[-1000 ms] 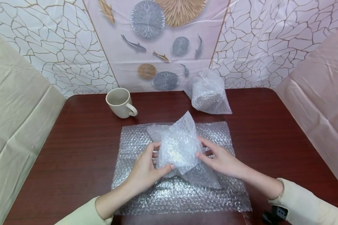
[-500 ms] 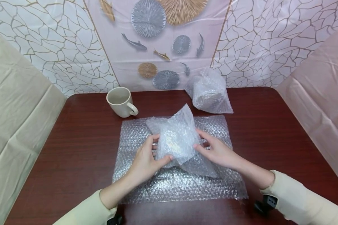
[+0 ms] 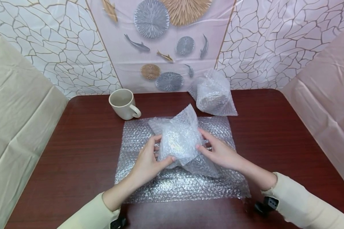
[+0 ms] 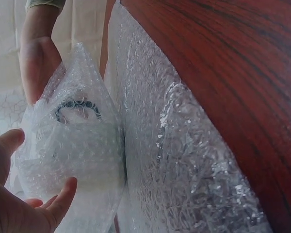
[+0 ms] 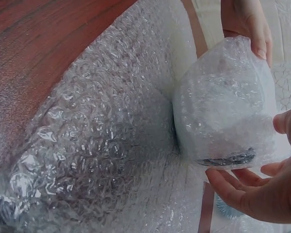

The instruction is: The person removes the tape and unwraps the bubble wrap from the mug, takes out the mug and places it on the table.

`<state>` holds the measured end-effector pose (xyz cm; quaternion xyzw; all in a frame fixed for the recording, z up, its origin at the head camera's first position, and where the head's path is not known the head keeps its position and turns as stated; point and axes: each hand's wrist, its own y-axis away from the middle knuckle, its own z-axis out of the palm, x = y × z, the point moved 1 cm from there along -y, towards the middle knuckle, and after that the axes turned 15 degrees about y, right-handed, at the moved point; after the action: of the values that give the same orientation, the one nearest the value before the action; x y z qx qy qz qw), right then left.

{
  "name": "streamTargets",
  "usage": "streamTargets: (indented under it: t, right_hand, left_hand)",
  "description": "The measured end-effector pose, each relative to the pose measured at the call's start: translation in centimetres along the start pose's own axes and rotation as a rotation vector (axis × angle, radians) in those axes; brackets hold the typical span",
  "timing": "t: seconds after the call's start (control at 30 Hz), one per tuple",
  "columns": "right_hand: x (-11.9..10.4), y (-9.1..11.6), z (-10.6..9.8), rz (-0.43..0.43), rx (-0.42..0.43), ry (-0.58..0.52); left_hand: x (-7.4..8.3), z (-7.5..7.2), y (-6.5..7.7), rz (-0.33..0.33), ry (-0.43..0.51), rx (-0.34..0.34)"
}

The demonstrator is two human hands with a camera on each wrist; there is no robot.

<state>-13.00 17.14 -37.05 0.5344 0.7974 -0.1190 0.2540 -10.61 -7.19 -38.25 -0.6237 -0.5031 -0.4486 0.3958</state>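
A bubble-wrapped bundle (image 3: 179,143) sits on a flat sheet of bubble wrap (image 3: 172,190), with loose corners sticking out. My left hand (image 3: 147,163) grips its left side, thumb on the near face. At its right side my right hand (image 3: 222,154) holds it between thumb and fingers. Through the layers in the left wrist view, the bundle (image 4: 77,141) shows a dark curved edge; what lies inside is too veiled to name. The right wrist view has the bundle (image 5: 228,107) with a dark band low down, close to the right hand's fingers (image 5: 228,189).
A cream mug (image 3: 122,104) stands upright at the back left, its handle toward the right. Another bubble-wrapped bundle (image 3: 213,97) rests at the back right edge of the dark red table (image 3: 74,152). Patterned cloth (image 3: 172,47) hangs behind the table.
The bundle, the sheet under it and both hands have shifted a little away from me, toward the back of the table. Both hands keep their hold.
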Motion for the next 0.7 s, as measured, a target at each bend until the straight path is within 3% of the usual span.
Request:
streamTargets:
  t: [0.17, 0.33, 0.53, 0.7]
  right_hand:
    - [-0.2, 0.1, -0.7, -0.014, 0.029, 0.049]
    - [-0.8, 0.0, -2.2, -0.080, 0.139, 0.084]
    - [-2.1, -0.6, -4.2, -0.266, 0.336, 0.233]
    - [-3.7, -1.7, -5.3, -0.373, 0.352, 0.363]
  left_hand:
    - [-0.1, -0.2, 0.2, 0.005, -0.013, -0.012]
    - [0.1, -0.6, 0.3, -0.012, -0.065, -0.020]
    - [0.5, -1.3, 0.0, 0.124, -0.107, -0.018]
    - [0.9, -1.8, -0.4, 0.210, -0.144, -0.027]
